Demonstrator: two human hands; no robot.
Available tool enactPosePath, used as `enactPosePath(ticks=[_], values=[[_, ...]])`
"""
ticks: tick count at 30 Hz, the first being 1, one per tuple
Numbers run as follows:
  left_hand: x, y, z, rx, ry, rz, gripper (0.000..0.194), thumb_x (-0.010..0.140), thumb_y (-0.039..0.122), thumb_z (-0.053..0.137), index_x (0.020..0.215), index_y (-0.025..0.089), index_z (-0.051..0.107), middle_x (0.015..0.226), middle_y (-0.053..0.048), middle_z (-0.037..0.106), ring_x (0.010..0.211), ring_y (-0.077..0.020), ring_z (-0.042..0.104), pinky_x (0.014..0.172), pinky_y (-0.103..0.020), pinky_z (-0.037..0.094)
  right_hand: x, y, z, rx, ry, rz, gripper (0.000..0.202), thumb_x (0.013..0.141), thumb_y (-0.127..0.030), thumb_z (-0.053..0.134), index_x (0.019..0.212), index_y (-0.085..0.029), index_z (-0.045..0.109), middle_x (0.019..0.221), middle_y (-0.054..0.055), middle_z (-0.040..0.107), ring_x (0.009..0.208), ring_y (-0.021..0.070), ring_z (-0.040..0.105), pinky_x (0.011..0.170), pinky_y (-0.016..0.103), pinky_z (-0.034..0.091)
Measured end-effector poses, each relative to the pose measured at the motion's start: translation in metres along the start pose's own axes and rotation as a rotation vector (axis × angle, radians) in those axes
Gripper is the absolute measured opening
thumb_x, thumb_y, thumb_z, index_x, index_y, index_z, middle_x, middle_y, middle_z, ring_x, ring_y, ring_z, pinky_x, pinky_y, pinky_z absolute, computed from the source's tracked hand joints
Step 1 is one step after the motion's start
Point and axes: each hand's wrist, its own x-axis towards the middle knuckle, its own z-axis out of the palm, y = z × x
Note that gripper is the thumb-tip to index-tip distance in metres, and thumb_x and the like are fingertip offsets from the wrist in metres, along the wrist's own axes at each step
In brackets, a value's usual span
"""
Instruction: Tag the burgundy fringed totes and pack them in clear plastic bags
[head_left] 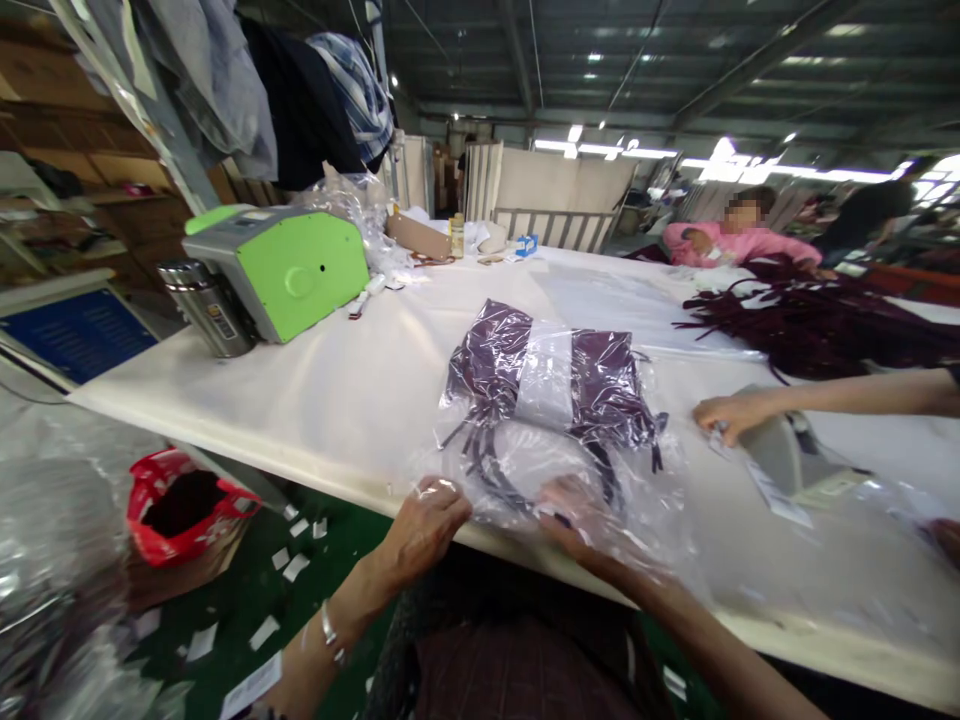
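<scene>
A dark maroon handbag (609, 372) with thin looped straps and fringed ends lies in a clear plastic bag (660, 500). A pale band (546, 372) wraps its middle. At the table's front edge, my left hand (429, 520) has its fingers closed on the bag's near edge. My right hand (581, 508) shows through the film, near the straps, its fingers bent together. Something small, white and dark, shows at its fingertips, too unclear to name.
A green and grey machine (300, 275) and a steel flask (206, 308) stand on the left. Maroon strips (825, 320) are heaped at right. Another person's hand (739, 415) works by a grey device (795, 455). A red bag (180, 505) sits below the table.
</scene>
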Motion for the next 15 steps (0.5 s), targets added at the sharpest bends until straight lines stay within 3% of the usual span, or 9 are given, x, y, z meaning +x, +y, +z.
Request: enactPosePath(ticks=[3, 5, 10, 15], values=[[0.007, 0.006, 0.006, -0.002, -0.123, -0.001, 0.014, 0.096, 0.022, 0.049, 0.095, 0.020, 0.063, 0.093, -0.007, 0.066, 0.092, -0.0211, 0.062, 0.088, -0.036, 0.049, 0.019, 0.010, 0.016, 0.095, 0.046, 0.066, 0.037, 0.095, -0.046, 0.051, 0.119, -0.026, 0.070, 0.139, 0.007, 0.058, 0.133, 0.0284, 0.049, 0.115, 0.048, 0.037], [0.017, 0.010, 0.010, 0.001, -0.202, -0.022, 0.014, 0.095, 0.021, 0.050, 0.099, 0.020, 0.063, 0.100, -0.007, 0.067, 0.096, -0.0224, 0.062, 0.090, -0.037, 0.049, 0.043, 0.015, 0.025, -0.014, 0.156, 0.054, 0.041, 0.096, -0.041, 0.050, 0.131, -0.025, 0.063, 0.149, 0.007, 0.050, 0.142, 0.0296, 0.040, 0.119, 0.050, 0.032], [0.038, 0.007, 0.005, -0.163, -0.279, -0.131, 0.016, 0.097, 0.023, 0.050, 0.095, 0.021, 0.066, 0.099, -0.004, 0.068, 0.097, -0.0201, 0.061, 0.090, -0.032, 0.046, 0.112, 0.042, 0.037, -0.561, 0.383, -0.079, 0.056, 0.092, -0.022, 0.050, 0.147, -0.014, 0.046, 0.156, 0.016, 0.039, 0.148, 0.0362, 0.028, 0.118, 0.059, 0.028], [0.043, -0.001, -0.010, -0.379, -0.388, -0.191, 0.006, 0.091, 0.026, 0.063, 0.088, 0.022, 0.065, 0.088, 0.002, 0.067, 0.091, -0.0159, 0.060, 0.083, -0.026, 0.043, 0.150, 0.076, 0.028, -0.657, 0.400, -0.118, 0.056, 0.095, -0.016, 0.038, 0.151, -0.019, 0.041, 0.157, 0.013, 0.039, 0.148, 0.0338, 0.027, 0.118, 0.060, 0.027]])
